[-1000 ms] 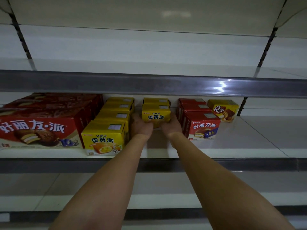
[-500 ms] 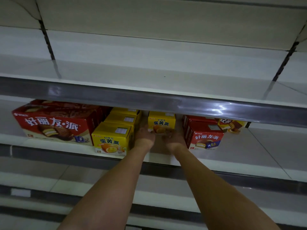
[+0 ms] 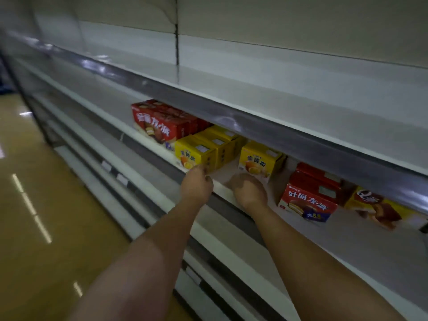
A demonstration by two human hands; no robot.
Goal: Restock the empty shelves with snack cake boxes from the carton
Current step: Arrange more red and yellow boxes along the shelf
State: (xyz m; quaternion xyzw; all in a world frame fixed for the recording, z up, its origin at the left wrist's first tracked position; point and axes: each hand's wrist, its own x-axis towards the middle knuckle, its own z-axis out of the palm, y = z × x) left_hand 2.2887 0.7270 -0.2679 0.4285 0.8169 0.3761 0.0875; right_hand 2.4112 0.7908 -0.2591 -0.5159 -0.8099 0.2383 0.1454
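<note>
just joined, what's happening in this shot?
A person is restocking a store shelf with snack cake boxes. A yellow box stands alone on the shelf, between a row of yellow boxes and small red boxes. Both hands are empty at the shelf's front edge: the left hand loosely curled by the front of the row, the right hand just in front of the lone box, apparently not gripping it. Large red boxes sit further left. No carton is in view.

Both forearms are bare, no sleeves, with bare hands (image 3: 249,189).
</note>
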